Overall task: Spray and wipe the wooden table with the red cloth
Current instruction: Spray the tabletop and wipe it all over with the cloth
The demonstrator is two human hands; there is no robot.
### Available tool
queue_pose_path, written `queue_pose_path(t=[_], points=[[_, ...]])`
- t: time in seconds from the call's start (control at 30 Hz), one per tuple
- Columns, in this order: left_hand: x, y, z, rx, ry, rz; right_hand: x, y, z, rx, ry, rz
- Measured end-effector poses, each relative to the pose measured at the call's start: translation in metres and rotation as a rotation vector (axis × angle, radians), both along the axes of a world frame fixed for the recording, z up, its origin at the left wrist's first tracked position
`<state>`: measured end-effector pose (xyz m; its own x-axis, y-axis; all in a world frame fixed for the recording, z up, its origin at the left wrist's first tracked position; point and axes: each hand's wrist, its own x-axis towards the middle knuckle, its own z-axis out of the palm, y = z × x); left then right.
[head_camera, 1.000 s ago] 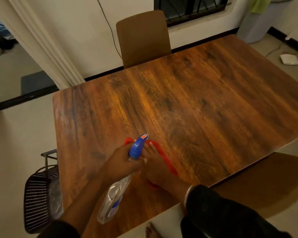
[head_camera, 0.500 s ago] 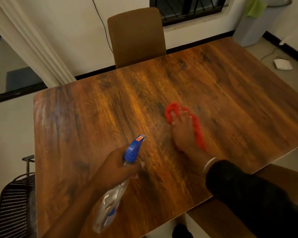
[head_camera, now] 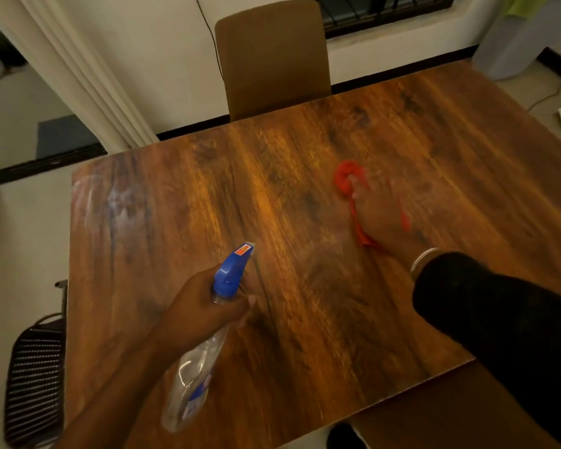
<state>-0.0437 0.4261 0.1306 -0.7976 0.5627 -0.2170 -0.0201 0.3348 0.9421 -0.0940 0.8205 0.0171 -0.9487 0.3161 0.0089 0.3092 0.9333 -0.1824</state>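
The wooden table [head_camera: 272,189] fills most of the view. My right hand [head_camera: 381,217] presses flat on the red cloth [head_camera: 348,178] near the table's middle; the hand is blurred and covers most of the cloth. My left hand [head_camera: 204,309] grips the neck of a clear spray bottle [head_camera: 201,361] with a blue trigger head, held above the near left part of the table with its nozzle pointing away from me. A pale wet smear [head_camera: 110,202] shows at the far left corner.
A brown chair [head_camera: 272,56] stands at the far edge. A black wire chair [head_camera: 34,377] sits off the left edge, and another brown seat [head_camera: 450,413] lies below the near right edge. A curtain [head_camera: 88,79] hangs at the back left.
My right hand has slid the red cloth away from me and to the right, from beside the bottle to the table's middle. My left hand keeps holding the bottle in much the same place.
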Motion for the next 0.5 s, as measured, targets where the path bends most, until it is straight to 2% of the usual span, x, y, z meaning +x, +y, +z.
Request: queue_pose_path(t=[0.1, 0.2, 0.33, 0.4, 0.5], points=[[0.006, -0.003, 0.001, 0.033, -0.025, 0.026, 0.017, 0.027, 0.000, 0.025, -0.035, -0.092], [0.013, 0.009, 0.007, 0.004, -0.025, 0.003, 0.060, -0.030, -0.003, -0.037, -0.028, -0.062], [0.017, 0.041, 0.021, 0.028, -0.029, -0.035, 0.156, -0.146, -0.008, -0.157, -0.046, 0.204], [0.015, 0.059, 0.026, 0.022, -0.017, -0.064, 0.206, -0.198, -0.018, -0.156, -0.026, 0.419], [0.016, 0.086, 0.030, 0.008, -0.015, -0.133, 0.249, -0.212, -0.023, -0.104, -0.071, 0.753]])
